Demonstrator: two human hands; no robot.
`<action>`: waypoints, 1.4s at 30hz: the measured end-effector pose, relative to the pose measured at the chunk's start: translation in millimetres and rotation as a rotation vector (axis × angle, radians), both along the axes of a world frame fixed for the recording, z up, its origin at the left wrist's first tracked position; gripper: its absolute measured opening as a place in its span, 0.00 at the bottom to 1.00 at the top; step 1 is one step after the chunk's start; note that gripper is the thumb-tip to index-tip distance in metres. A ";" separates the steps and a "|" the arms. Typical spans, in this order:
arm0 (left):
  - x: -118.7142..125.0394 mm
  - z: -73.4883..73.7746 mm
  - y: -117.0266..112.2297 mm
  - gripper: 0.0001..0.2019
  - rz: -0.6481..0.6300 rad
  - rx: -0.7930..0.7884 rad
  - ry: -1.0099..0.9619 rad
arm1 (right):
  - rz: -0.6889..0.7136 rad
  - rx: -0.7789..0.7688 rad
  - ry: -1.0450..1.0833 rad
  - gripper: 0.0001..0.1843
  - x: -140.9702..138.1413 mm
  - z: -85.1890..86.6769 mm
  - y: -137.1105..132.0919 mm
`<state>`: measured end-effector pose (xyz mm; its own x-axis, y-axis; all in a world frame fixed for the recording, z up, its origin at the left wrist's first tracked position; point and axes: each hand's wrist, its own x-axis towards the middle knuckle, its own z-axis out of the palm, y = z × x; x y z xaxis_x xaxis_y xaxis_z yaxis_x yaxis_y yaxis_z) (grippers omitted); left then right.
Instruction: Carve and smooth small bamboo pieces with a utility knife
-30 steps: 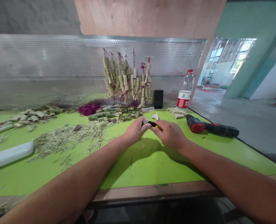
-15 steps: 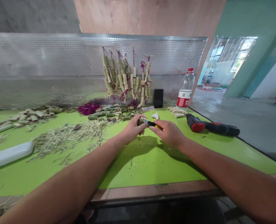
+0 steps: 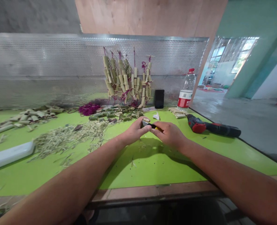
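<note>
Above the middle of the green tabletop [image 3: 119, 175], my right hand [image 3: 168, 132] is closed round the yellow and black handle of a utility knife [image 3: 152, 125]. Its blade points left toward my left hand [image 3: 136, 131], which is closed on a short piece of bamboo [image 3: 146, 120]. Only the pale cut end of that piece shows past my fingers. Blade and bamboo lie close together, with my left thumb beside the blade; whether they touch I cannot tell. A few small shavings [image 3: 142, 146] lie on the table below my hands.
Shavings are heaped [image 3: 70, 136] at the left, beside a white case [image 3: 9, 156] and cut bamboo pieces [image 3: 32, 117]. Strung bamboo [image 3: 123, 78] hangs on the perforated metal panel [image 3: 65, 68]. Purple string [image 3: 89, 108], a black phone-like slab [image 3: 159, 99], a bottle [image 3: 185, 98] and a cordless drill [image 3: 213, 126] stand or lie farther back.
My left thumb has shifted right, close to the knife blade. The bamboo's cut end now shows above the blade. The knife has moved slightly left and its blade angle has changed.
</note>
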<state>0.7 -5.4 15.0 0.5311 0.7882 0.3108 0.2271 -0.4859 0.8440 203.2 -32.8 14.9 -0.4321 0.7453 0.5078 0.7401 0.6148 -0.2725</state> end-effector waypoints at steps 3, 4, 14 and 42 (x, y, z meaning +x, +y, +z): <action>1.7 -2.2 3.7 0.17 0.049 0.094 0.044 | -0.023 0.027 -0.010 0.19 -0.4 -1.0 -0.8; 2.6 -2.0 4.0 0.16 0.063 0.106 0.055 | -0.034 0.038 -0.013 0.19 -0.5 -0.9 -1.3; 7.8 0.0 -0.4 0.15 0.171 0.046 0.093 | -0.133 0.094 -0.042 0.18 -1.3 1.1 -3.5; 6.2 -0.2 0.9 0.16 0.116 0.059 0.069 | -0.115 0.032 0.016 0.20 -0.5 0.9 0.0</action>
